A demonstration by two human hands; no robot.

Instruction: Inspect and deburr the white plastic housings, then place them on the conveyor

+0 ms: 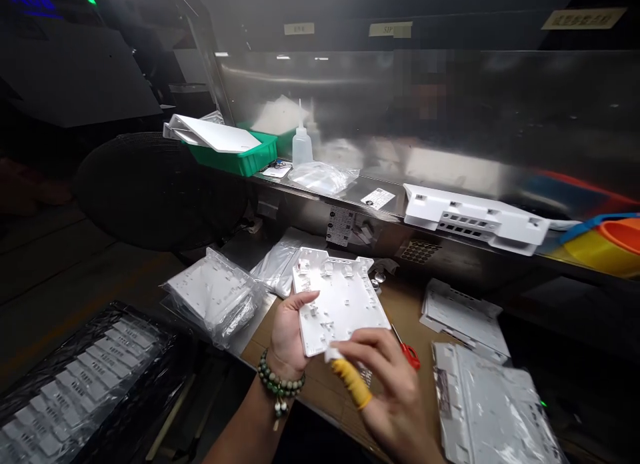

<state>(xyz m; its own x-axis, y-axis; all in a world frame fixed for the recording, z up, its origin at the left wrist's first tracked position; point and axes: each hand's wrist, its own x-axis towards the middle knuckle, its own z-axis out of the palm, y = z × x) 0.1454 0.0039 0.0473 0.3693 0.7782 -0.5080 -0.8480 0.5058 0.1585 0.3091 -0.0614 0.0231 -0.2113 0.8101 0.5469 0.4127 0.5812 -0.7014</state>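
Note:
A white plastic panel [345, 304], with clips and small posts moulded on its face, lies tilted in my left hand [291, 327]. The thumb rests over its left edge and the other fingers are hidden beneath. At the panel's lower edge, my right hand [383, 377] has its thumb and fingertips drawn together. A yellow wrap covers that thumb. Something small and white shows at its tip; I cannot tell whether it is pinched or part of the wrap. Red-handled scissors [411, 356] lie beyond the right hand, partly hidden.
Bagged white panels sit left [210, 291] and right [493, 397]. A black-lined crate [113, 311] holds several white parts at lower left. The metal shelf [385, 214] carries a green bin [257, 159], a squeeze bottle [302, 147], a white housing [475, 217] and tape rolls [607, 247].

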